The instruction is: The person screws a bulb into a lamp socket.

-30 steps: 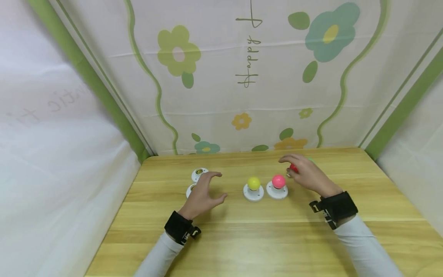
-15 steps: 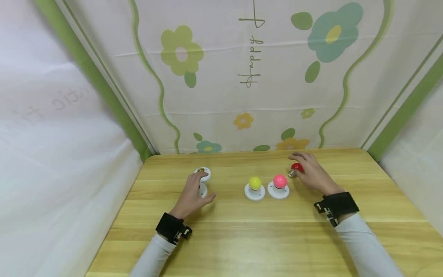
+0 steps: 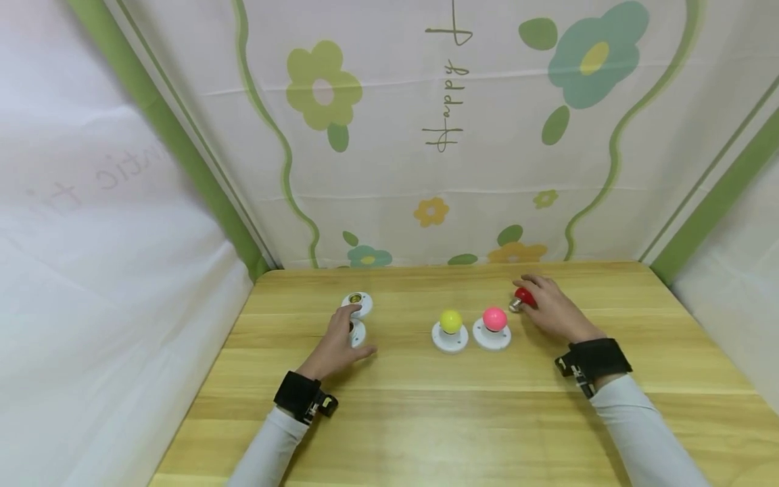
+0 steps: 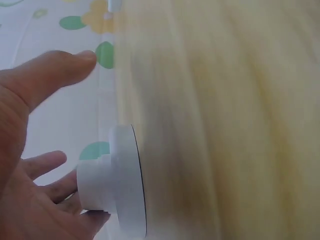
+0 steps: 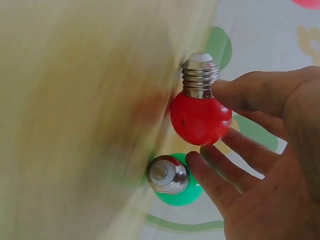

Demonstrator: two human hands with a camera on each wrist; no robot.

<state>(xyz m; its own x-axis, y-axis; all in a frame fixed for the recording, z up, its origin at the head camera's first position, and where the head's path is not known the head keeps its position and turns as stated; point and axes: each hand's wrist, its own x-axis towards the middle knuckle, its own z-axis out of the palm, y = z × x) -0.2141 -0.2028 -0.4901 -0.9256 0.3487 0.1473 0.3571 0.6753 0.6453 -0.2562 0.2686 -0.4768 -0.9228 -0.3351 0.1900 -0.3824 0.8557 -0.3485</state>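
My right hand [image 3: 555, 312] is at a red light bulb [image 5: 201, 120] lying on the table. In the right wrist view the thumb meets the bulb's metal screw base and the fingertips reach its round glass. A green light bulb [image 5: 180, 192] lies just beyond, hidden by the hand in the head view. On the left, my left hand [image 3: 333, 346] reaches around a white lamp socket [image 4: 127, 182]; its fingers are behind the socket and the thumb stands apart. Another socket [image 3: 359, 306] sits farther back, its brass opening facing up.
A yellow bulb [image 3: 451, 321] and a pink bulb [image 3: 495, 318] stand upright in white sockets between the hands. The wooden table [image 3: 420, 419] ends against a flowered cloth wall [image 3: 377, 162] at the back. White cloth also hangs at both sides.
My left hand has moved left onto the nearer socket. My right hand has lowered, its fingers closing in around the red bulb. The view has shifted slightly.
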